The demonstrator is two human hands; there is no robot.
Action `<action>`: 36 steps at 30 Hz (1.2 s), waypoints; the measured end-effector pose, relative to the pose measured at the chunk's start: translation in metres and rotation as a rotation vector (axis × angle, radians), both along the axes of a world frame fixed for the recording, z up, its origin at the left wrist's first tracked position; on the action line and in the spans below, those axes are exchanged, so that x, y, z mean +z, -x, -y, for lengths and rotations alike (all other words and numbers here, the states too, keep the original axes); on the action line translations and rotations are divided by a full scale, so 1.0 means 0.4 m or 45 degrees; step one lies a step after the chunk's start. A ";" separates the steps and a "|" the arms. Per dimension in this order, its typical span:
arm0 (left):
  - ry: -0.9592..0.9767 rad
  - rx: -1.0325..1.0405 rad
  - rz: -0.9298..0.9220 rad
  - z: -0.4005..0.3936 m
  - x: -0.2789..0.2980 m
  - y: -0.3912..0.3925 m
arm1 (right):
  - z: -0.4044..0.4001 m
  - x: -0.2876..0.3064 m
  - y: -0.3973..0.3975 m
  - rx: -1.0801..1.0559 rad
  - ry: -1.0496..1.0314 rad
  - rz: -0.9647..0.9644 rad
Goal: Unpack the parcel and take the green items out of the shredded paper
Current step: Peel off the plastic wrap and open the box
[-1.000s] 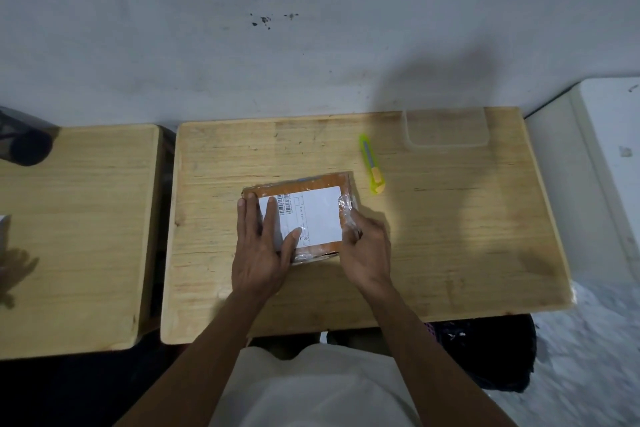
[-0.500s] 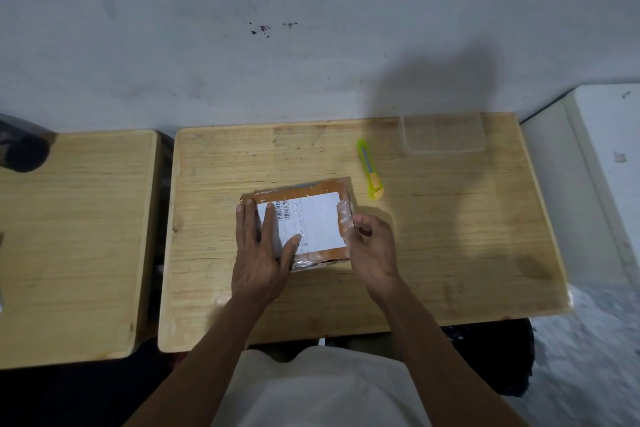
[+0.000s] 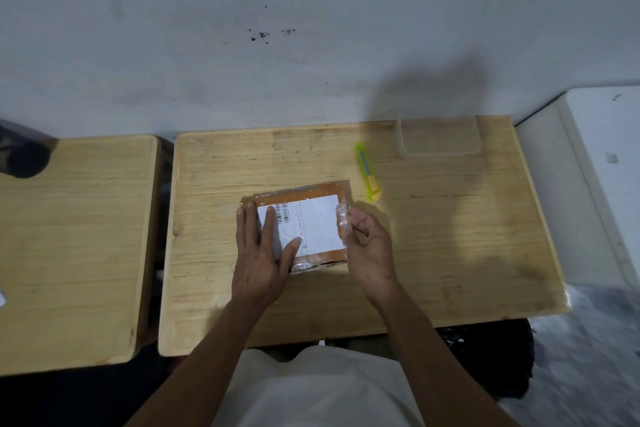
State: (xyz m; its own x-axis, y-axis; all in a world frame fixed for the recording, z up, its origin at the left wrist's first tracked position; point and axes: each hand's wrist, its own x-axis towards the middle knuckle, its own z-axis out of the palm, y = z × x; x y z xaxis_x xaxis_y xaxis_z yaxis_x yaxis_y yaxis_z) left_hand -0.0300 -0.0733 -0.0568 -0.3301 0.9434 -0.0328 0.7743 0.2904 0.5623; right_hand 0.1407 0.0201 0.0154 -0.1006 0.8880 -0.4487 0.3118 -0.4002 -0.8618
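Observation:
A flat brown parcel (image 3: 311,193) with a white shipping label and clear tape lies in the middle of the wooden table (image 3: 450,236). My left hand (image 3: 263,253) rests flat on the parcel's left half, fingers straight and thumb on the label. My right hand (image 3: 367,246) is at the parcel's right edge, its fingertips pinching a crinkled strip of clear tape (image 3: 342,222). The parcel is closed, so its contents are hidden.
A green and yellow utility knife (image 3: 367,172) lies just beyond the parcel's right corner. A clear plastic tray (image 3: 440,135) sits at the table's back edge. A second wooden table (image 3: 76,246) stands to the left, a white cabinet (image 3: 602,177) to the right.
My right hand has shifted slightly to the right at the parcel's edge, still on the tape. My left hand stays flat on the parcel.

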 end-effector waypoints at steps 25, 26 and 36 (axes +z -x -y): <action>0.086 -0.020 -0.032 0.003 -0.002 0.011 | -0.044 -0.010 0.049 -0.106 -0.010 0.397; 0.094 -0.016 -0.023 0.002 0.001 0.011 | -0.045 -0.008 0.050 -0.114 0.003 0.389; 0.151 -0.096 0.165 0.007 0.026 0.029 | -0.051 0.015 0.039 -0.144 0.098 0.380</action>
State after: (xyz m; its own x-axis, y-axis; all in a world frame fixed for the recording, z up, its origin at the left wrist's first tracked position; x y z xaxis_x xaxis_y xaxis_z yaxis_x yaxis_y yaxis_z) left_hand -0.0415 -0.0762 -0.0465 -0.2443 0.9523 -0.1829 0.7195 0.3045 0.6242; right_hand 0.1253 0.0404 0.0216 0.1432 0.8485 -0.5095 0.4960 -0.5070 -0.7049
